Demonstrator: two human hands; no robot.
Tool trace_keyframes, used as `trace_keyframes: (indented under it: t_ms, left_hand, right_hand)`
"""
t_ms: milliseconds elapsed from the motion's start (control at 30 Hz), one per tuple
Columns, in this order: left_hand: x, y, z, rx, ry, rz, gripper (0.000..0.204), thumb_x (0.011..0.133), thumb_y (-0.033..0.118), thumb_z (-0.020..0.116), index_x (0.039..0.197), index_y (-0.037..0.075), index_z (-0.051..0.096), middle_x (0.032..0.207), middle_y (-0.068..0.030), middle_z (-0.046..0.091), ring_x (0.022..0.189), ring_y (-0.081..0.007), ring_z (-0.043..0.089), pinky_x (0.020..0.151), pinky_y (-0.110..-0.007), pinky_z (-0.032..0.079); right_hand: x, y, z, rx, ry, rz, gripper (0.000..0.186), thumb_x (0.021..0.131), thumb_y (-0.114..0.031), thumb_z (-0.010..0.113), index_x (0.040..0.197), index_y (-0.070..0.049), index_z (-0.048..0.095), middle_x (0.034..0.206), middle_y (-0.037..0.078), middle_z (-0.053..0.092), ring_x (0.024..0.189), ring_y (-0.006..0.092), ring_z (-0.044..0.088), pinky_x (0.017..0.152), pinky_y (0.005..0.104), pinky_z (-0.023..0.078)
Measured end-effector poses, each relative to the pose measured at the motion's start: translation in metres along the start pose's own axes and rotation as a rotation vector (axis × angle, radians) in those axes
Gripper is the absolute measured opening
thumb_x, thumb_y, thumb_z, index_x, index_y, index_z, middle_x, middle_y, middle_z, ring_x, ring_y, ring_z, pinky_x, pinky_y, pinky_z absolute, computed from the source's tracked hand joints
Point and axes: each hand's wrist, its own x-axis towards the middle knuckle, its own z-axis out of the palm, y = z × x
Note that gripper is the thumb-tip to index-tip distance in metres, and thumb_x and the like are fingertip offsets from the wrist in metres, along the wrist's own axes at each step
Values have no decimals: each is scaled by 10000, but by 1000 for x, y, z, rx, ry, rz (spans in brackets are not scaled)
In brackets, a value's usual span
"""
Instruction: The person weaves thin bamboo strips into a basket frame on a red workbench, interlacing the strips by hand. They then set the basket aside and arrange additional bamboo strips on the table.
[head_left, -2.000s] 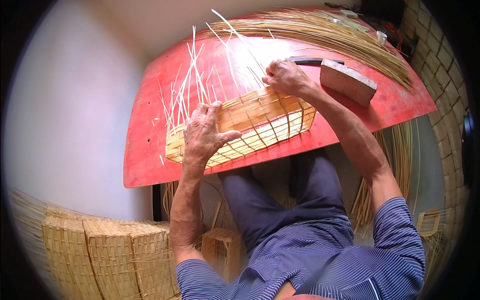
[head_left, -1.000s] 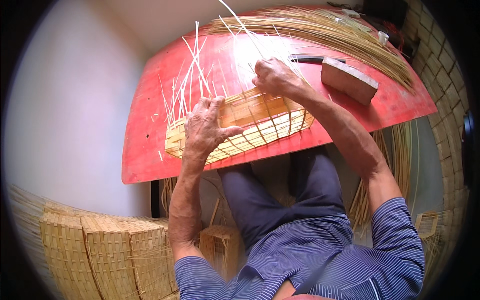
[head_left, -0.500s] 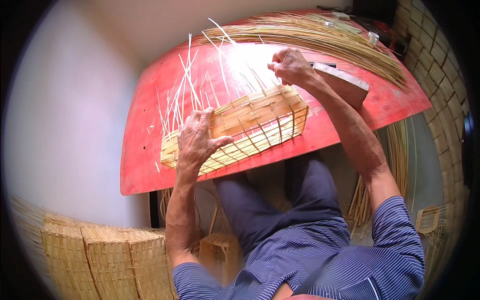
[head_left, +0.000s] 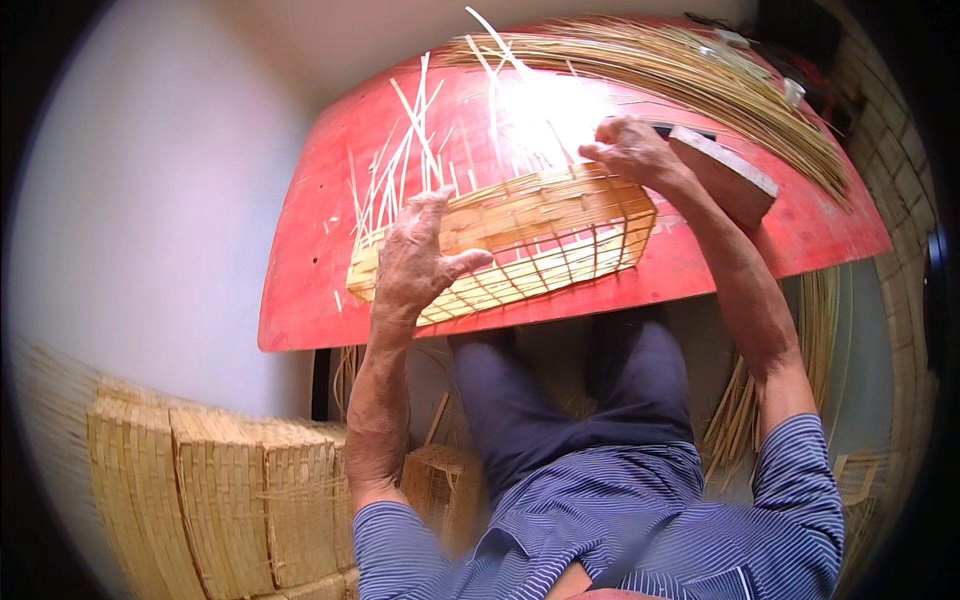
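With thumb and fingers spread wide, our left hand (head_left: 413, 255) lies against the left part of a pale yellow, rectangular woven-strip basket (head_left: 540, 210). Our right hand (head_left: 632, 150) is by its upper right corner, fingers curled in; we cannot tell whether they pinch anything. Thin, whitish loose strips (head_left: 416, 125) stick up behind its left half. The basket sits near the front edge of our red, smooth-topped table (head_left: 310, 260). Right of it lies a reddish-brown rectangular brick (head_left: 722, 175); farther back, a bundle of long straw-coloured strips (head_left: 690, 85).
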Motion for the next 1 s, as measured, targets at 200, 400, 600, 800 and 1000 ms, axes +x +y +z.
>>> trace_keyframes:
  t_ms: [200, 400, 600, 800, 1000]
  left_hand:
    - [-42, -38, -57, -221, 263, -479, 366, 912, 155, 682, 1252, 33, 621, 1013, -121, 703, 833, -191, 658, 740, -334, 550]
    - [-41, -44, -60, -279, 243, -417, 270, 936, 127, 632, 1181, 15, 655, 953, -139, 734, 836, -181, 693, 782, -337, 566]
    - [41, -41, -15, -512, -30, -460, 494, 899, 230, 681, 1248, -99, 560, 915, -130, 715, 625, -106, 619, 553, -270, 492]
    - [77, -55, -2, -871, -196, -643, 369, 894, 123, 678, 1199, -60, 583, 865, -98, 703, 597, -78, 589, 515, -217, 448]
    - [87, -64, 5, -1210, -155, -666, 332, 911, 80, 666, 1221, -12, 591, 850, -61, 688, 623, -65, 574, 543, -210, 467]
  right_hand:
    - [-28, -2, -24, 343, 263, 142, 256, 937, -241, 644, 932, 11, 686, 743, 63, 658, 519, 94, 567, 440, 268, 453]
    - [-35, 29, -14, 365, 84, 103, 270, 943, -233, 638, 827, 9, 667, 596, 37, 589, 481, 96, 576, 413, 273, 458]
    - [-30, 31, -7, 304, 18, 99, 348, 955, -320, 611, 810, -9, 667, 584, 24, 565, 476, 90, 536, 427, 279, 434]
    - [-32, 29, -9, 378, -46, 79, 380, 968, -337, 594, 765, -21, 650, 565, 7, 540, 469, 80, 522, 427, 270, 435]
    - [-32, 37, -11, 393, -119, 101, 386, 978, -325, 587, 760, -14, 653, 553, 6, 539, 465, 77, 528, 421, 265, 442]
